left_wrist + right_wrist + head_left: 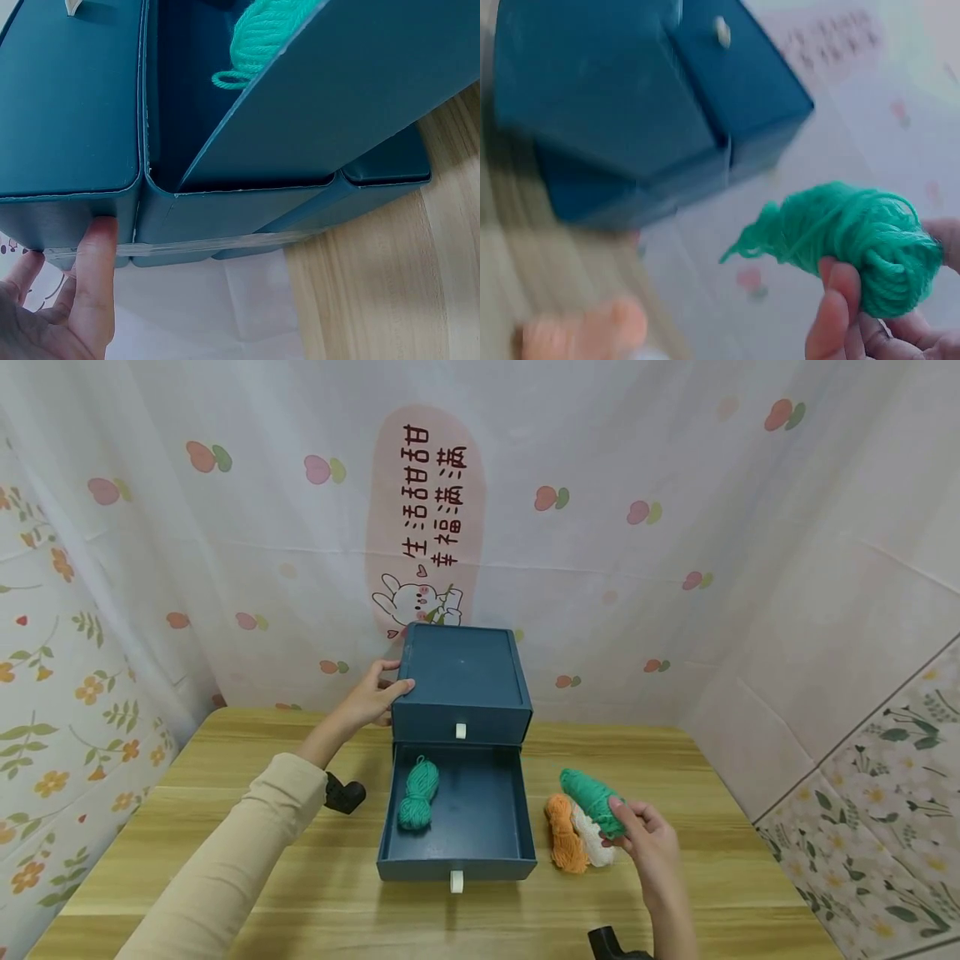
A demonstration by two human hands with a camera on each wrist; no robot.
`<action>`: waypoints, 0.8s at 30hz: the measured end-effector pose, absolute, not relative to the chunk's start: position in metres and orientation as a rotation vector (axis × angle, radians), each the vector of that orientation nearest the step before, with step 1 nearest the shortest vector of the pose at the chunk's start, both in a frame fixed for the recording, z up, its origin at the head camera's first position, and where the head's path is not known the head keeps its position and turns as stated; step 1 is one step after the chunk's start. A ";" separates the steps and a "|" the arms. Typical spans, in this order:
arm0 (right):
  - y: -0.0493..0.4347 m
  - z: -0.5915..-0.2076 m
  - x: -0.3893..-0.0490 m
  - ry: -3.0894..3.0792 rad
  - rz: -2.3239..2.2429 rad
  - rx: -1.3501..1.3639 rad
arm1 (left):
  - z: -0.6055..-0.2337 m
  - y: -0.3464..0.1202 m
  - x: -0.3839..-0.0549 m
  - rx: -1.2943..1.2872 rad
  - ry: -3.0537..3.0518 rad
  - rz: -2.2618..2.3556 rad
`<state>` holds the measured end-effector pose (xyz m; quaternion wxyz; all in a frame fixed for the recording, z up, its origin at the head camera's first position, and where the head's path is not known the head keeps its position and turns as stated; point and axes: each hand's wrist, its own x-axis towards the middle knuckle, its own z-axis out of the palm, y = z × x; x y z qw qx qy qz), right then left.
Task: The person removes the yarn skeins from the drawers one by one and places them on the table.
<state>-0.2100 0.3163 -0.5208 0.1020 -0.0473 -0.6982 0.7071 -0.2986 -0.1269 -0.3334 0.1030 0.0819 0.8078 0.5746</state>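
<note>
My right hand holds a skein of green yarn above the right side of the table; in the right wrist view the fingers curl around the fat end of the yarn and a loose tail points at the cabinet. My left hand rests against the upper left side of a dark blue drawer cabinet, its thumb fairly straight on it in the left wrist view. The lower drawer is pulled out. Another green skein lies in its left part.
An orange skein and a white skein lie on the wooden table right of the drawer, partly under the held yarn. A black object sits left of the cabinet, and another black piece is at the front edge. A printed curtain hangs behind.
</note>
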 end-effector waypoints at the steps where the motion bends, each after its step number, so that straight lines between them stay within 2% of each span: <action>1: 0.325 -0.525 -0.209 -2.025 2.094 -0.200 | -0.333 -0.127 -0.299 0.240 2.383 1.696; 6: 0.344 -0.517 -0.194 -1.967 2.100 -0.391 | -0.333 -0.127 -0.299 0.226 2.384 1.697; 14: 0.318 -0.471 -0.162 -2.156 2.022 -0.590 | -0.334 -0.128 -0.300 0.233 2.401 1.678; 24: 0.308 -0.483 -0.163 -2.309 1.963 -0.719 | -0.332 -0.128 -0.298 0.265 2.414 1.643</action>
